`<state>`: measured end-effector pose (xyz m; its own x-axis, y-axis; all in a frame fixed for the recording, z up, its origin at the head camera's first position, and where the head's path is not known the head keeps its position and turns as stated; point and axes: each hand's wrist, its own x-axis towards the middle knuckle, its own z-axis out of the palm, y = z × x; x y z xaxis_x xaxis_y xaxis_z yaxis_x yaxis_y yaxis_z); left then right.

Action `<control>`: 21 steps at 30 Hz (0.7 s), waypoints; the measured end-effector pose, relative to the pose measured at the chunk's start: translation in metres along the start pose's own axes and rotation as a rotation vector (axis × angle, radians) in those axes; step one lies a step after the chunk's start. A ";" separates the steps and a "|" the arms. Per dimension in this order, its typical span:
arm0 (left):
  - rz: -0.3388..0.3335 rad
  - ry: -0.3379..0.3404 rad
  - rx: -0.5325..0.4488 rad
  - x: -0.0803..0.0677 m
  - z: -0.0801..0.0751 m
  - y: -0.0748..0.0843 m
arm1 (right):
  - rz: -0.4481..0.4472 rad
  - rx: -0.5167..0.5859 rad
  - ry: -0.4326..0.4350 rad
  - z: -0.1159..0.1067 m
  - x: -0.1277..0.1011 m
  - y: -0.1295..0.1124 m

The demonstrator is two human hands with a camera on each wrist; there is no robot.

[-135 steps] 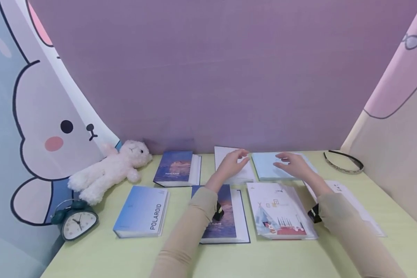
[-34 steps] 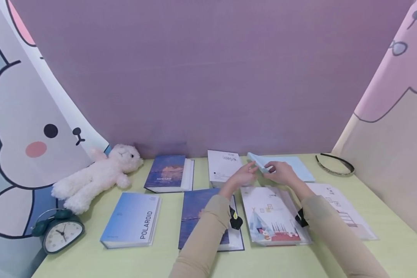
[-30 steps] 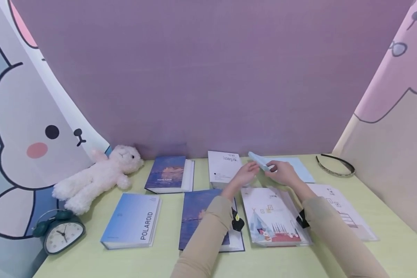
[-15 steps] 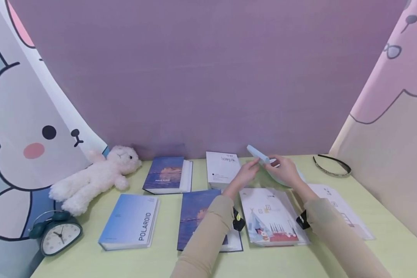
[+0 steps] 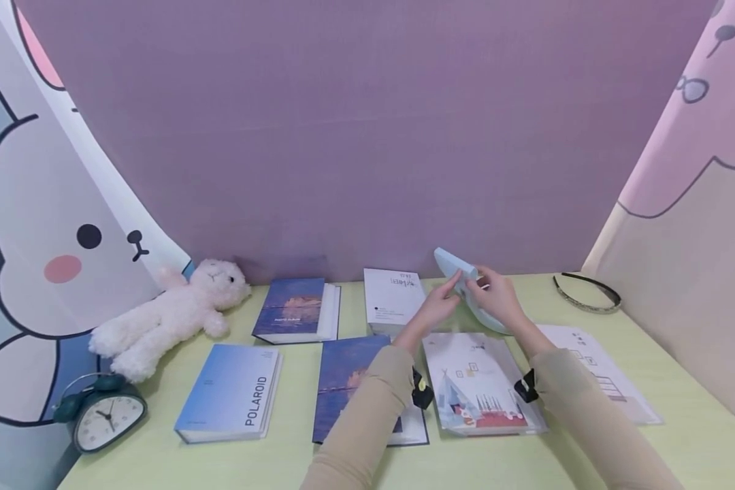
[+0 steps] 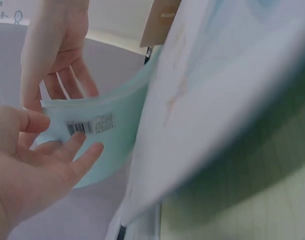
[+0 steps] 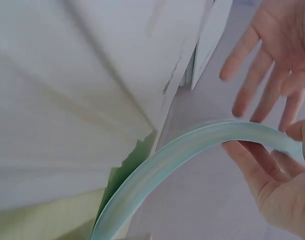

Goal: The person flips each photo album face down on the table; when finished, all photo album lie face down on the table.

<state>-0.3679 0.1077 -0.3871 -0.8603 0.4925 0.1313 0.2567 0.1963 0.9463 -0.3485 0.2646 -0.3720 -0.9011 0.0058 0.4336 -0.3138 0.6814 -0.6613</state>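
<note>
A thin light blue booklet (image 5: 455, 267) is lifted off the green table (image 5: 588, 449) and bent into a curve. My right hand (image 5: 488, 291) pinches its near edge, thumb on top, which the right wrist view shows as the right hand (image 7: 280, 170) on the curved booklet (image 7: 192, 147). My left hand (image 5: 448, 294) touches the booklet's left side with nearly straight fingers. In the left wrist view those fingers (image 6: 77, 152) lie against the booklet's barcode face (image 6: 100, 132). A large white cover (image 6: 212, 100) fills the rest of that view.
On the table lie a white booklet (image 5: 392, 297), a tent-picture folder (image 5: 479, 389), a dark blue album (image 5: 352, 381), a second dark album (image 5: 294, 306), a POLAROID album (image 5: 229, 391) and a white sheet (image 5: 600, 367). A plush lamb (image 5: 171, 314), clock (image 5: 101, 413) and headband (image 5: 588, 292) sit at the edges.
The light blue booklet lay flat at the back; both hands took its left corner, raised it and bent it upward. The hands drew slightly closer together.
</note>
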 end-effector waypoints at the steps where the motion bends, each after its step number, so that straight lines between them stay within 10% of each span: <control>1: -0.005 -0.001 -0.018 0.001 0.002 0.000 | 0.006 0.024 0.015 0.000 0.000 -0.001; 21: -0.092 -0.010 -0.052 0.003 0.018 -0.010 | 0.162 0.239 0.267 -0.025 -0.001 -0.023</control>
<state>-0.3652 0.1224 -0.4019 -0.8748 0.4829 0.0402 0.1533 0.1970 0.9683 -0.3331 0.2666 -0.3417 -0.8451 0.3111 0.4348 -0.2626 0.4668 -0.8444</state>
